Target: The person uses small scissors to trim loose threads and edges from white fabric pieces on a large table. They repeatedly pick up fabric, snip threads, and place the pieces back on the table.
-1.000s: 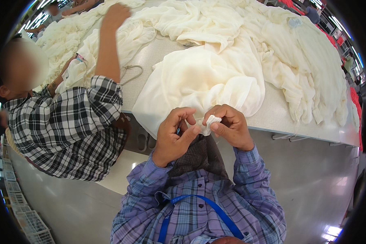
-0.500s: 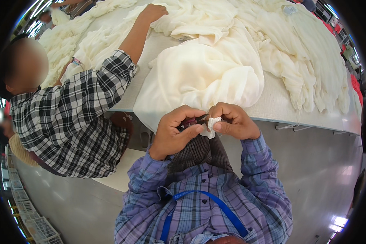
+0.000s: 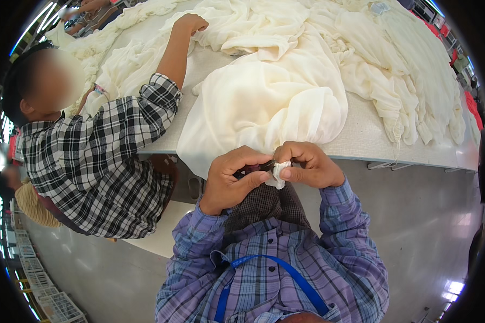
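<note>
Just off the table's near edge, my left hand (image 3: 230,177) is closed around small dark-red thread snips (image 3: 252,168), mostly hidden by the fingers. Their dark tip points toward my right hand (image 3: 309,166). Between its thumb and bent fingers my right hand pinches a bunched edge of cream cloth (image 3: 278,176). Both hands are close together, with the fingertips nearly meeting at this edge. A large, thin cream cloth (image 3: 264,102) spreads in soft folds over the table behind them and hangs over the front edge.
More cream fabric (image 3: 393,75) lies heaped along the pale table (image 3: 355,129). At my left a person in a black-and-white checked shirt (image 3: 99,134) reaches an arm over the table. White crates (image 3: 59,307) line the floor at the far left.
My hands have shifted slightly, and the pinched cloth edge now hangs a little lower. The neighbouring person's outstretched hand has drawn back to the left.
</note>
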The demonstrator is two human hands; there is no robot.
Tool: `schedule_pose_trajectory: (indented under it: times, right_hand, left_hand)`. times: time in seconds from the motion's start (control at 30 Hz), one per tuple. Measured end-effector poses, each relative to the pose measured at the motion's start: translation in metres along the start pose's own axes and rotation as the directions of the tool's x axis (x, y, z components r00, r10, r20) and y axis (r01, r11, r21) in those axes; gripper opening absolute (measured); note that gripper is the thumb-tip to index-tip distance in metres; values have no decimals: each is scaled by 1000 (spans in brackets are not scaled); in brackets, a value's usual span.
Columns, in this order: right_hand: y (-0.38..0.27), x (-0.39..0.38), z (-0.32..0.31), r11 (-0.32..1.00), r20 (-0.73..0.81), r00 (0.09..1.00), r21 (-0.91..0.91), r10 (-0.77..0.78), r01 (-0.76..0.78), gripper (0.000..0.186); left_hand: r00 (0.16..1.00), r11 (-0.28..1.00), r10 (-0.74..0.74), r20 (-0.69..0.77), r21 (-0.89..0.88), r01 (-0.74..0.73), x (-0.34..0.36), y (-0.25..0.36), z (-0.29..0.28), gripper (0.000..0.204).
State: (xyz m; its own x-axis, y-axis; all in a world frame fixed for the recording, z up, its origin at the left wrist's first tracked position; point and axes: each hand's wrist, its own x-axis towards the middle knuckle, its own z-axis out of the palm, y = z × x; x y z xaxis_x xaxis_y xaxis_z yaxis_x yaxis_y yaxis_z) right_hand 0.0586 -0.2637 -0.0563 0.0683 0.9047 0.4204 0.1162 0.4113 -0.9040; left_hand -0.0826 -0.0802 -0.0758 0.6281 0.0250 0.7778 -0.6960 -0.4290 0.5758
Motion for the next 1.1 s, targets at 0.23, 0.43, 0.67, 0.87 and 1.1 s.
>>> schedule_pose_trajectory:
  times: [0.23,0.43,0.67,0.87,1.1]
  right_hand:
    - [1,0,4,1000,-11,1000,-24,7,-7,21]
    - [1,0,7,1000,-16,1000,-24,16,-16,21]
    - [0,4,10,998,3,1000,-60,-1,1,21]
    - [-2,1,9,995,-11,1000,-102,-8,7,22]
    - [-9,3,9,997,37,998,-61,45,-42,27]
  left_hand:
    - [998,998,29,-53,-48,-31,2,9,4,23]
    - [998,993,60,3,-101,-60,-2,0,-2,22]
    - [824,832,-551,-131,-166,530,-80,-62,-2,24]
    - [994,998,-64,-91,-9,63,-12,20,-1,26]
    - [976,975,-217,-21,-46,216,-10,30,0,28]
